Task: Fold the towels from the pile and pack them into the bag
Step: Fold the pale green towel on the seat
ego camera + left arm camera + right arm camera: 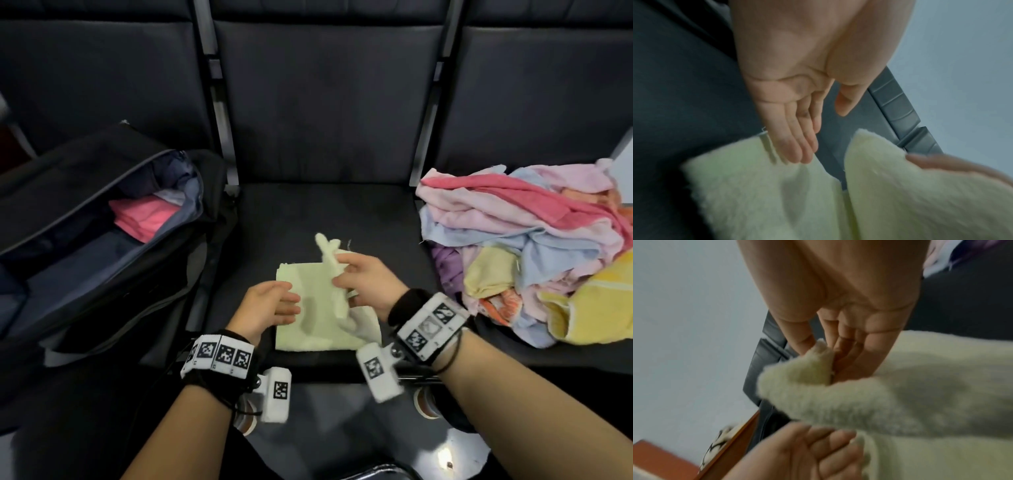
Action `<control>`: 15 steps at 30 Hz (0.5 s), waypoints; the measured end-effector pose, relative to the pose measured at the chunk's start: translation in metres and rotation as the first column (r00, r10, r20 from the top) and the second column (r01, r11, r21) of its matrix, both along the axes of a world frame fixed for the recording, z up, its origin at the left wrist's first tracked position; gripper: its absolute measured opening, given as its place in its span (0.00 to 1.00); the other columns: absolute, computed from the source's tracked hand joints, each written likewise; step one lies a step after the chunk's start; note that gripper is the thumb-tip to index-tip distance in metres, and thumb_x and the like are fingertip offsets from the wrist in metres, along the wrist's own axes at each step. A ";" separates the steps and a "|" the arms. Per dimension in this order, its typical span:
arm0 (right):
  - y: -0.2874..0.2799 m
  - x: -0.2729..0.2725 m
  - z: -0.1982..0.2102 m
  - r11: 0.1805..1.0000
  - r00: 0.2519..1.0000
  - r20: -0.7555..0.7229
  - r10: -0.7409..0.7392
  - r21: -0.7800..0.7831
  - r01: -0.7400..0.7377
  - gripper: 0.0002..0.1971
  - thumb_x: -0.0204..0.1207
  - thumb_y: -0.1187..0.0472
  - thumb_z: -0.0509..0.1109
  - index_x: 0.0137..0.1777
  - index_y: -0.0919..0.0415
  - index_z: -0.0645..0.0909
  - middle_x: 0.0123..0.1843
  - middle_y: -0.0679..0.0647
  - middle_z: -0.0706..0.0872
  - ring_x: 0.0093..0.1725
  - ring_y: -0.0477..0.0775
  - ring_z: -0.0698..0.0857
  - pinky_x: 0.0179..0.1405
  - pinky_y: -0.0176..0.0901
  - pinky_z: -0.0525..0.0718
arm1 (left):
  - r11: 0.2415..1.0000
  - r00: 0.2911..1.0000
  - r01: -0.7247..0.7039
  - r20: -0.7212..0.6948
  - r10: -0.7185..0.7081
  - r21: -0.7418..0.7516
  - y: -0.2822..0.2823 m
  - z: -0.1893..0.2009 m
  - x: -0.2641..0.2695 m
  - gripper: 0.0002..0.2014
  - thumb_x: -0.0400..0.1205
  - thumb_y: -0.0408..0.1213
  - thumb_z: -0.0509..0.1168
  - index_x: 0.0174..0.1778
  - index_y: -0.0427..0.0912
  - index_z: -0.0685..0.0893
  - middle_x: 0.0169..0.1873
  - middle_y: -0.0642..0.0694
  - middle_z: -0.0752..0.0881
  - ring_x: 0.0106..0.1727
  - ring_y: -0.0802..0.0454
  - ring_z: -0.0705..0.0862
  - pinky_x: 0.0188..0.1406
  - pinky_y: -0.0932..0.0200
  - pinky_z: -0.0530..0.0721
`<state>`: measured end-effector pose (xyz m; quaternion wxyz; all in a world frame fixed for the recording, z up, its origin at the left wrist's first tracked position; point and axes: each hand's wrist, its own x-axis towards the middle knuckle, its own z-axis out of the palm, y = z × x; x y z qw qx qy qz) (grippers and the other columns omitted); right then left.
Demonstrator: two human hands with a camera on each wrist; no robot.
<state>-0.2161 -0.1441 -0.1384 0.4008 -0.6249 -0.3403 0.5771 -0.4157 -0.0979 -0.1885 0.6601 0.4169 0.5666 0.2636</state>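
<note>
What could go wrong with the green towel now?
Only the right hand pinches one corner of the towel; the left hand is open. If that pinch slips, the raised flap may flop down crooked and spoil the fold.

The towel's near edge lies close to the seat's front, so a tug might drag it off onto the floor.

The pile sits right beside the right arm; a bump could knock towels off.

You have a row of dark padded seats [329,219] as the surface. On the middle seat lies a pale green terry towel [308,329], part lifted. Left of that towel sits an open black fabric bag [85,240]; right of it, a loose heap of pastel towels [534,246].
</note>
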 end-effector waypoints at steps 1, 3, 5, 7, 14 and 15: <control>0.002 -0.013 -0.004 0.999 0.999 -0.042 0.034 -0.006 -0.034 0.21 0.77 0.74 0.69 0.70 0.60 0.79 0.42 0.59 0.81 0.36 0.51 0.85 0.30 0.46 0.88 | 1.000 1.000 0.004 0.006 -0.004 -0.029 -0.001 -0.002 0.000 0.08 0.87 0.36 0.62 0.54 0.35 0.84 0.43 0.37 0.89 0.38 0.44 0.88 0.36 0.53 0.88; 0.001 -0.029 -0.014 0.994 0.991 -0.090 0.098 -0.032 -0.101 0.27 0.80 0.71 0.68 0.78 0.60 0.69 0.50 0.59 0.82 0.45 0.53 0.87 0.42 0.51 0.91 | 0.998 0.999 0.029 -0.033 -0.031 -0.059 -0.002 -0.006 0.000 0.10 0.88 0.39 0.61 0.56 0.35 0.83 0.43 0.38 0.82 0.41 0.43 0.83 0.35 0.55 0.81; -0.005 -0.028 -0.024 0.991 0.990 -0.061 0.128 -0.031 -0.130 0.29 0.80 0.69 0.68 0.80 0.58 0.66 0.53 0.56 0.83 0.52 0.54 0.87 0.49 0.52 0.91 | 0.998 0.994 0.048 -0.098 -0.051 -0.037 -0.003 -0.010 0.001 0.12 0.86 0.38 0.64 0.64 0.38 0.80 0.47 0.39 0.81 0.47 0.44 0.81 0.42 0.52 0.80; -0.013 -0.017 -0.032 0.992 0.992 0.003 0.129 -0.012 -0.129 0.29 0.79 0.68 0.71 0.79 0.56 0.69 0.55 0.55 0.84 0.53 0.52 0.88 0.52 0.51 0.91 | 0.996 0.986 0.087 -0.145 -0.082 0.027 -0.003 -0.014 0.001 0.19 0.83 0.33 0.69 0.69 0.45 0.74 0.49 0.42 0.83 0.48 0.48 0.84 0.46 0.52 0.83; -0.037 0.019 -0.043 0.948 0.871 0.429 0.240 0.090 -0.305 0.19 0.75 0.65 0.74 0.63 0.48 0.83 0.57 0.43 0.87 0.50 0.43 0.87 0.58 0.41 0.84 | 0.932 0.942 0.232 -0.301 -0.145 0.278 -0.008 -0.015 0.008 0.26 0.74 0.16 0.67 0.61 0.50 0.87 0.46 0.46 0.85 0.40 0.47 0.85 0.46 0.50 0.87; -0.039 0.019 -0.043 0.935 0.848 0.466 0.254 0.107 -0.339 0.18 0.74 0.64 0.74 0.62 0.47 0.84 0.57 0.41 0.87 0.51 0.41 0.86 0.58 0.37 0.83 | 0.928 0.940 0.230 -0.312 -0.134 0.294 -0.007 -0.015 0.007 0.25 0.74 0.16 0.66 0.59 0.49 0.88 0.49 0.44 0.86 0.41 0.42 0.86 0.48 0.48 0.89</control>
